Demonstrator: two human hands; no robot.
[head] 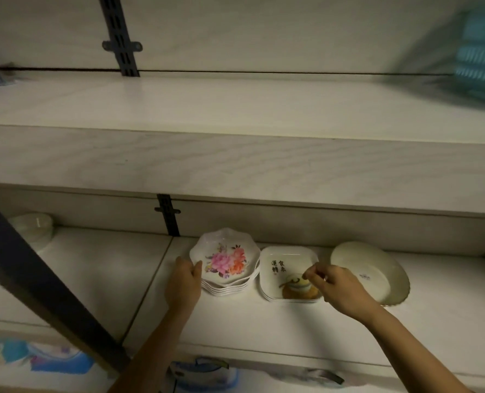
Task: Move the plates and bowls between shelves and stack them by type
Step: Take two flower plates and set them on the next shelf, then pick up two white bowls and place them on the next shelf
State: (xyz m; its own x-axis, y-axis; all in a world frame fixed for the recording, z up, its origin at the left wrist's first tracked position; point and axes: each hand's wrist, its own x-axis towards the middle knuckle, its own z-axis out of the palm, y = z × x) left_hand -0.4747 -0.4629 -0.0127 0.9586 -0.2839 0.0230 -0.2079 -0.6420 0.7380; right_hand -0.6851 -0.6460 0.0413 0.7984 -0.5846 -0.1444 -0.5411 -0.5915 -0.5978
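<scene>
The left hand (183, 285) is at the left edge of a stack of flowered plates (227, 259). Its thumb (198, 269) lies on the rim of the top plate and the other fingers are curled against the side of the stack, so this hand grips the stack. The plates have a wavy rim and a pink and orange flower print, and they stand on the lower shelf (249, 321).

Just to the right of this grip, touching or almost touching the flowered stack, is a small stack of square plates (286, 259) with dark characters and a picture printed inside. The right hand (334, 287) is over the near right part of these square plates. Its fingers are curled with the tips close together, but I cannot tell if they pinch the rim or hold nothing.

Behind and to the right of the right hand, a round dish (371, 270) of cream colour rests tilted, with its far rim higher. It is just beside the square plates.

Far to the left of the left hand, at the back of the same shelf, stands a pile of white bowls (35, 226). Above both hands is the upper shelf (235, 109), and a blurred blue basket (482, 55) stands at its right end.
</scene>
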